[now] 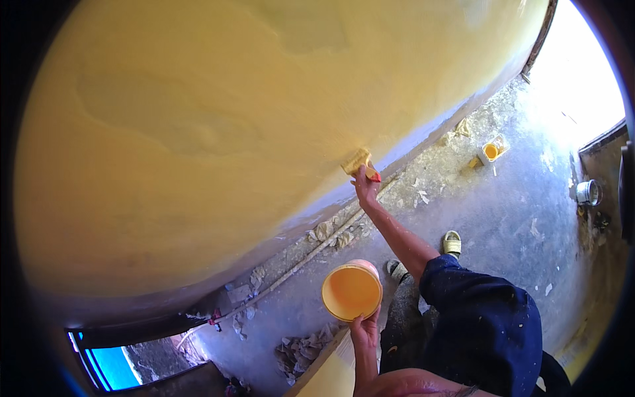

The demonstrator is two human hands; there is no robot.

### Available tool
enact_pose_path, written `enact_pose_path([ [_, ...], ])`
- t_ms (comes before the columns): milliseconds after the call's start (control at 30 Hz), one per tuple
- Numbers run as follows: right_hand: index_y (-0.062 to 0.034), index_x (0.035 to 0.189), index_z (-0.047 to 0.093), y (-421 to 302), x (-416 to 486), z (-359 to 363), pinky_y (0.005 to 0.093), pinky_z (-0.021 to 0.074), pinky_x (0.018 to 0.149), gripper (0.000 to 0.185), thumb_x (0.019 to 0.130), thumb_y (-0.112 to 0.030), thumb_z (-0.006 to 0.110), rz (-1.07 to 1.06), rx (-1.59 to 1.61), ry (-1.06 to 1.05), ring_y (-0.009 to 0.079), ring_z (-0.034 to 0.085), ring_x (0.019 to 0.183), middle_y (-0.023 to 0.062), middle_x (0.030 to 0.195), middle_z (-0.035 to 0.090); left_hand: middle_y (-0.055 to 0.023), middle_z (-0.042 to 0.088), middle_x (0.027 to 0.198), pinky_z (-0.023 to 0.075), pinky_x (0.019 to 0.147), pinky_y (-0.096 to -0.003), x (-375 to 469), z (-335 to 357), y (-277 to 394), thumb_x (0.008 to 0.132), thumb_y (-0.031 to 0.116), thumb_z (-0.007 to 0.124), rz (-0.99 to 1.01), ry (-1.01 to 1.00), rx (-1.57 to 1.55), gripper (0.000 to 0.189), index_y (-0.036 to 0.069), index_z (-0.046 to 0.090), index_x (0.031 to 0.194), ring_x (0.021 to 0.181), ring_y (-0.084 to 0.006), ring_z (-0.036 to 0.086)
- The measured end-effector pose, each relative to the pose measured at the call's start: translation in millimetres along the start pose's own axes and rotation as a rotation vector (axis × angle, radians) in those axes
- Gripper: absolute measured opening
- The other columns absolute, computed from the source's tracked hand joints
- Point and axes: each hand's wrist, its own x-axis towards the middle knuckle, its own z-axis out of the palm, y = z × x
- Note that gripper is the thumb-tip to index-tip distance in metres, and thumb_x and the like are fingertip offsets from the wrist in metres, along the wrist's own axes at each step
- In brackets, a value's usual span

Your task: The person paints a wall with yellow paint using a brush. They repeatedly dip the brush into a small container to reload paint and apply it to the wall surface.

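My right hand grips a wide paintbrush with yellow-coated bristles and a red-tipped handle. Its bristles meet the lower part of a yellow-painted wall, just above a pale strip along the wall's base. Lower down, my left hand holds a plastic bucket by its near rim, thumb over the edge. The bucket tilts its mouth towards me, and its inside is coated yellow-orange. How much paint it holds I cannot tell.
A long pole lies along the wall's foot among paper scraps. Crumpled paper lies beside a pale yellow surface. A square tub with yellow paint and a metal-looking pail stand farther right. Bright doorway upper right.
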Motion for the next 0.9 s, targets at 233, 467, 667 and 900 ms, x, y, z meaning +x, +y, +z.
enact_pose_path([
  [233,0.0045,0.139,0.037,-211,-123,131,0.0291,0.0588,0.063,0.051,0.098,-0.022,0.050,-0.500,0.241,-0.441,0.0200,0.066,0.092,0.0183,0.116,0.060,-0.0247,0.045,0.133,0.0463,0.101,-0.0512,-13,10,-8,0.078,-0.002,0.057,-0.027,0.026,-0.009,0.061,-0.008,0.032,0.135,0.119,-0.0416,0.051],
  [467,0.0013,0.136,0.043,-106,-38,61,0.0241,0.0550,0.052,0.052,0.095,-0.028,0.056,-0.459,0.013,-0.226,0.0154,0.068,0.086,0.0122,0.102,0.065,-0.0241,0.046,0.133,0.0473,0.100,-0.0509,-18,33,-13,0.078,-0.001,0.058,-0.027,0.011,0.056,0.062,-0.007,0.033,0.135,0.118,-0.0402,0.052],
  [667,-0.0044,0.131,0.045,-57,32,-10,0.0339,0.0570,0.069,0.048,0.097,-0.038,0.051,-0.046,-0.033,-0.013,0.0228,0.066,0.097,0.0128,0.107,0.063,-0.0234,0.047,0.132,0.0480,0.100,-0.0501,-17,24,-19,0.079,-0.001,0.058,-0.078,0.009,0.064,0.061,-0.005,0.034,0.135,0.118,-0.0396,0.053],
  [900,0.0028,0.132,0.044,-220,-77,113,0.0268,0.0568,0.061,0.045,0.097,-0.022,0.053,-0.481,0.316,-0.350,0.0154,0.066,0.081,0.0132,0.100,0.064,-0.0210,0.052,0.127,0.0497,0.097,-0.0504,-17,27,-16,0.078,-0.002,0.057,-0.046,0.049,0.059,0.059,-0.003,0.037,0.134,0.112,-0.0363,0.058],
])
